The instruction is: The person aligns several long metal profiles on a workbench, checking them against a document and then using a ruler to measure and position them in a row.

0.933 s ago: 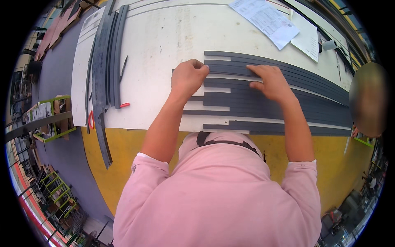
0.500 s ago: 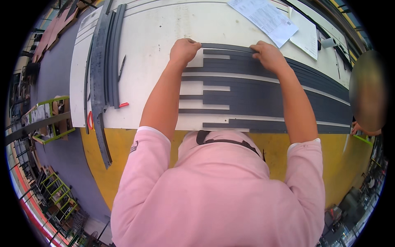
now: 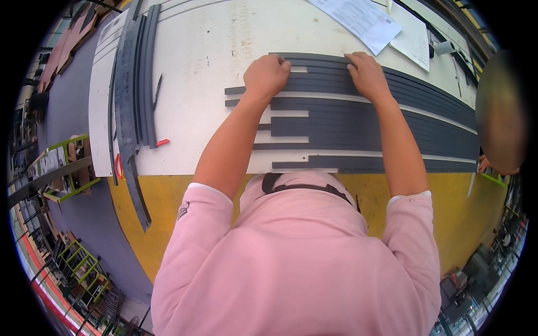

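Observation:
Long dark grey strips (image 3: 342,129) lie side by side on the white table in front of me, some with their left ends staggered. The farthest grey strip (image 3: 319,56) runs along the far edge of this group. My left hand (image 3: 267,77) is closed over it near its left end, fingers curled and partly hidden. Farther right, my right hand (image 3: 366,77) grips the same strip, with fingertips at its far edge. White gaps split the strips into groups, and a narrower group (image 3: 358,164) lies along the near table edge.
More grey profiles (image 3: 147,84) lie lengthwise at the left, one sticking out past the near edge. Beside them are a dark pen (image 3: 157,89), a red marker (image 3: 162,142) and a red-handled tool (image 3: 118,166). Papers (image 3: 364,25) lie at the far right. Another person's hand (image 3: 484,164) shows at the right.
My left hand has shifted right along the farthest strip, and its fingers now curl over it. The strip now lies closer against its neighbours. My right hand stays on it, and the view has shifted slightly.

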A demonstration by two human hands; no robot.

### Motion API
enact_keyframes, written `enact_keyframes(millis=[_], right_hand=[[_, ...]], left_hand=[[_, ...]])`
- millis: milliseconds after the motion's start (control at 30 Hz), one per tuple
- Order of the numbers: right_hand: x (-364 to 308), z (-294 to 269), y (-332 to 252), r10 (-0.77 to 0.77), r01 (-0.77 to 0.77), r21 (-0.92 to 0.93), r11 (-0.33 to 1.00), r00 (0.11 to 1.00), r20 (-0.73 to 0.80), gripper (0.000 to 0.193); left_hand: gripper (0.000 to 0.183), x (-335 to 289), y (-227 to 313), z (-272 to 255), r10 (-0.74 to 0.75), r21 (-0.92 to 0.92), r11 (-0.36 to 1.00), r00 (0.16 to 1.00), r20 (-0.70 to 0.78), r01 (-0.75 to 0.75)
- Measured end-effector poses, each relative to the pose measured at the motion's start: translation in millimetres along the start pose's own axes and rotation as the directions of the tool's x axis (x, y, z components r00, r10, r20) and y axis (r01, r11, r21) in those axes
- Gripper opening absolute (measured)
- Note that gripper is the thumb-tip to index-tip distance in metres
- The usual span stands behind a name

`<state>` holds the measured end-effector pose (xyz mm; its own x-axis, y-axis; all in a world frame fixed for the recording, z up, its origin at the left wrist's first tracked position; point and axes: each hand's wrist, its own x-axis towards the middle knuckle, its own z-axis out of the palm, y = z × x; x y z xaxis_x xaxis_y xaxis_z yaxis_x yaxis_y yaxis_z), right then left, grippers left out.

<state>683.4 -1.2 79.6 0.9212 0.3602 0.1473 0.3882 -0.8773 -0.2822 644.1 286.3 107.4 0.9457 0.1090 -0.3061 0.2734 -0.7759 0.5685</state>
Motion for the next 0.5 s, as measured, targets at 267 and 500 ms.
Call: enact_keyframes(millis=[267, 500], right_hand=[[-40.3, -4.4, 10.0, 0.145, -0.138, -0.162, 0.977, 0.989, 0.031, 0.026], [-52.4, 6.0, 18.0, 0.116, -0.120, -0.100, 0.988, 0.992, -0.038, 0.028]], left_hand=[[0.039, 3.4, 33.5, 52.2, 0.069, 0.093, 0.994, 0.996, -0.060, -0.064], [0.044, 10.5, 38.2, 58.9, -0.052, 0.068, 0.996, 0.998, 0.027, 0.051]])
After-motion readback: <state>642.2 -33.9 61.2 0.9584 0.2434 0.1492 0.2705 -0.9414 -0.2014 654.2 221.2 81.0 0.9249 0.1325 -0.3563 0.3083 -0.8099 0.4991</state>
